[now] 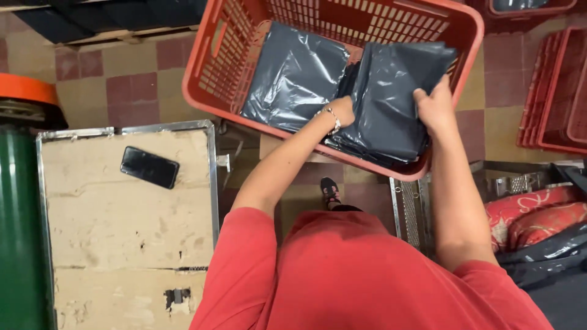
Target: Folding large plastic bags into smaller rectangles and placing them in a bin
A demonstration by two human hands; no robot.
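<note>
A red plastic basket (214, 67) sits tilted in front of me and holds stacks of dark grey plastic bags. My left hand (341, 113), with a bracelet on the wrist, is pushed in at the left edge of the right-hand stack of bags (391, 91) and grips it. At that stack's right edge my right hand (435, 105) grasps it over the basket's near rim. A second pile of grey bags (293, 76) lies to the left inside the basket.
A worn table with a metal rim (211, 165) stands at the left with a black phone (149, 167) on it. A green cylinder (18, 238) is at far left. More red baskets (553, 91) stand at right. Red patterned items (538, 214) lie lower right.
</note>
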